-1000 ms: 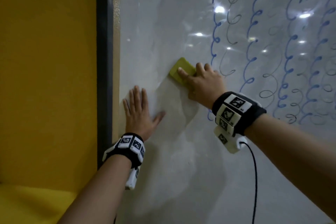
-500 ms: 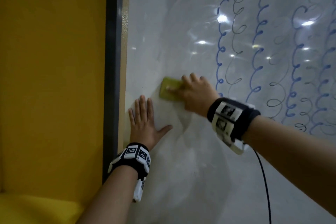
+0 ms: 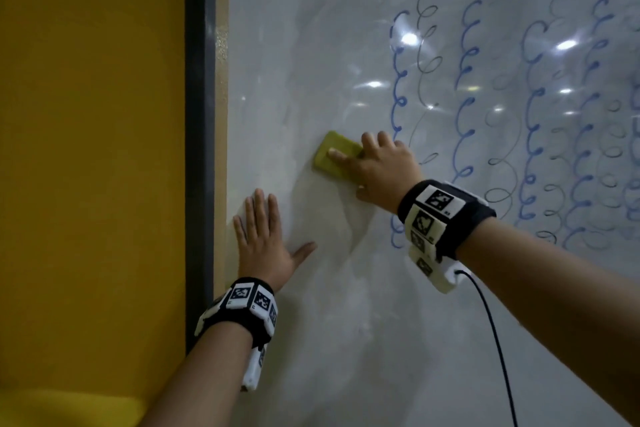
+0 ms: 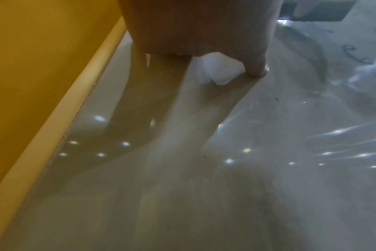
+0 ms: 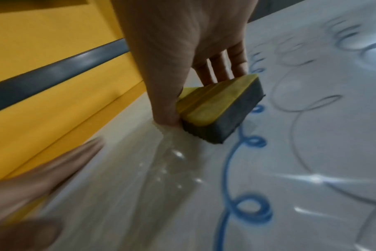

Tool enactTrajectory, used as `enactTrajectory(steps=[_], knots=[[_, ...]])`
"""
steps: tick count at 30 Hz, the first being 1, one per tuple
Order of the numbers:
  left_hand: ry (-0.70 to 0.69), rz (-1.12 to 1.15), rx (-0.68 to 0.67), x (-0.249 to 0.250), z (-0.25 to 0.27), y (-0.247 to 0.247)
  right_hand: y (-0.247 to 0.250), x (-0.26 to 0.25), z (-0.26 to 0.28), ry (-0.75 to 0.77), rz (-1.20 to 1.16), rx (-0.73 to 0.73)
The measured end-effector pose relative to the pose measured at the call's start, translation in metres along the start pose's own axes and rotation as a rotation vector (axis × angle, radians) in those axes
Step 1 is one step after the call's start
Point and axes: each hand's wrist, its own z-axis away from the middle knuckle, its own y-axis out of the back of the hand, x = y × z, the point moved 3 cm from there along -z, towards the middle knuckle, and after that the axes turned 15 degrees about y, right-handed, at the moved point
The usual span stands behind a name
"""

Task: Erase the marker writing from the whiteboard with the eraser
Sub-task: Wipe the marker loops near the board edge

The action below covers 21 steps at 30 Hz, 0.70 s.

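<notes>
Head view: right hand (image 3: 379, 170) reaches up-left across the whiteboard (image 3: 346, 322), fingers and thumb curled round the eraser (image 3: 336, 156), index laid along its back, pressing it flat to the board just left of the leftmost blue column. Left hand (image 3: 266, 243) lies palm-flat on the board lower left, fingers straight and together, thumb splayed right, holding nothing. Eraser is a rounded yellow-green block. Marker writing (image 3: 467, 90) runs in vertical columns of blue loops, with fainter grey loops between them; board surface is glossy, with light glare and smeared haze where wiped. Both wrists carry black bands with white tag blocks; a black cable (image 3: 498, 350) hangs from the right one. Dark frame strip (image 3: 199, 149) and yellow wall (image 3: 90, 149) sit left of the board. Left wrist view: palm and thumb tip pressed on the shiny board, its reflection below; the other fingers are hidden. Right wrist view: thumb on one side of the eraser (image 5: 219, 108), fingers on the other; ribbed yellow back, dark grey felt pad on the board, touching a blue loop line (image 5: 243, 152). Blurred left-hand fingers (image 5: 43, 169) in the lower left corner.
</notes>
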Motion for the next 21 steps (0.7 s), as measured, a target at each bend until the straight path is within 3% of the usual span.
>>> enactTrajectory(steps=[3, 8, 12, 15, 18, 21], knots=[[0.002, 0.057, -0.011, 0.004, 0.002, 0.000, -0.002, 0.012, 0.010, -0.162, -0.058, 0.052], [-0.203, 0.089, 0.080, 0.024, 0.006, 0.001, -0.045, -0.016, 0.051, 0.008, 0.027, 0.033], [-0.271, 0.154, 0.125, 0.056, 0.012, 0.006, -0.036, 0.012, 0.078, -0.182, -0.059, 0.099], [-0.296, 0.294, 0.127, 0.079, 0.020, 0.016, -0.032, 0.013, 0.087, -0.204, -0.106, -0.021], [-0.423, 0.435, 0.171, 0.102, 0.028, 0.038, -0.025, 0.005, 0.107, -0.173, -0.145, 0.109], [-0.621, 0.307, 0.132, 0.121, 0.039, 0.057, -0.034, -0.013, 0.133, -0.134, -0.146, 0.212]])
